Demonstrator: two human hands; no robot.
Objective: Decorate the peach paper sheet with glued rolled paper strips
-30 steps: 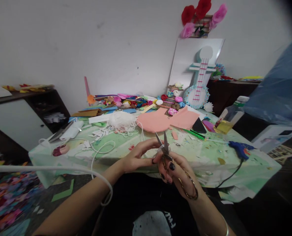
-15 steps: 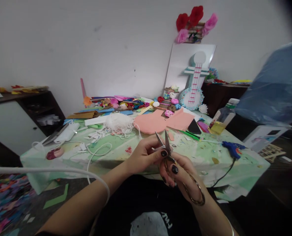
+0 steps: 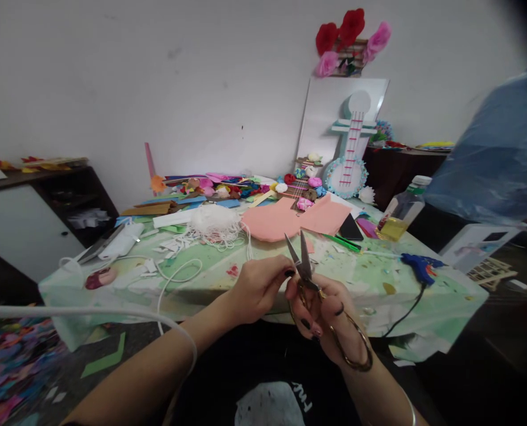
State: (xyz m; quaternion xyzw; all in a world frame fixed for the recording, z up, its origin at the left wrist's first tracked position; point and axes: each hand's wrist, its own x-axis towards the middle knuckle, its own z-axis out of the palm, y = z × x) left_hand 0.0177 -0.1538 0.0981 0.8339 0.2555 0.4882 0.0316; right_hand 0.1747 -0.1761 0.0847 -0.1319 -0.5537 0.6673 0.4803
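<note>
My right hand [image 3: 330, 307] grips a pair of gold-handled scissors [image 3: 305, 266], with the blades parted and pointing up and away. Close beside the blades, my left hand [image 3: 263, 287] is closed in a pinch. A thin white bit of string shows between its fingertips and the blades; most of it is hidden by the fingers. From the tangled bundle of white string [image 3: 214, 220] on the table, a strand [image 3: 248, 242] runs down behind my left hand. Just beyond the scissors lies a salmon-pink paper-covered guitar-like shape [image 3: 270, 219].
On the green-stained tablecloth [image 3: 219, 278] lie a blue glue gun [image 3: 418, 267], a green cutter [image 3: 343, 242], a black phone [image 3: 351, 228] and a bottle of yellow liquid [image 3: 401, 213]. A white cable [image 3: 90, 311] crosses my left forearm. A decorated paper instrument [image 3: 352, 154] stands behind.
My left hand has turned and drawn slightly back from the scissors, its fingers now pinched together. The scissors have shifted a little to the right, blades still parted.
</note>
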